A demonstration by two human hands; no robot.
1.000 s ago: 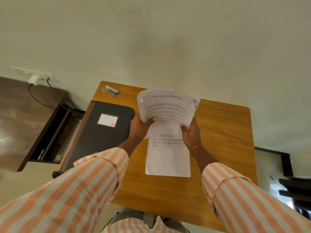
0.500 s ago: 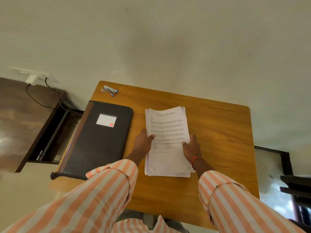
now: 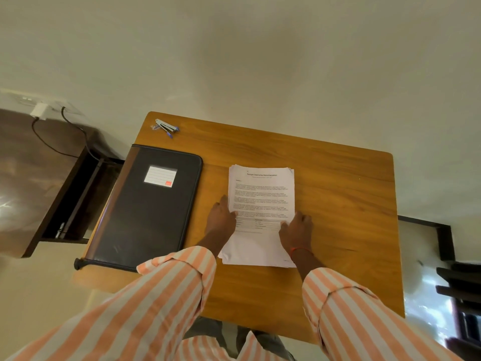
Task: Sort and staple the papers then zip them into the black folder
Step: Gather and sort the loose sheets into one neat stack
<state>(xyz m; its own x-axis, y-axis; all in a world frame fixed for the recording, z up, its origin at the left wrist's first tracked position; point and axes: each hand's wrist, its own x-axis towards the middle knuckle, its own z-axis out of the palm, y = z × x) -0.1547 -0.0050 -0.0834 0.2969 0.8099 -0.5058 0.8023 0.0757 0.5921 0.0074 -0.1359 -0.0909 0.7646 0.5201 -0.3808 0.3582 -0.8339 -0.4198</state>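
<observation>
Lightly, both hands, left [image 3: 221,220] and right [image 3: 296,230], flat astride the papers [image 3: 261,191]

A white charger [image 3: 39,110] sits left of the wooden table [image 3: 338,204].

Paper stack [image 3: 261,194], top sheet heading: "Sample Internship Documentation"; body text too small. Label [image 3: 160,176] on black folder [image 3: 145,217]: nothing legible.
</observation>
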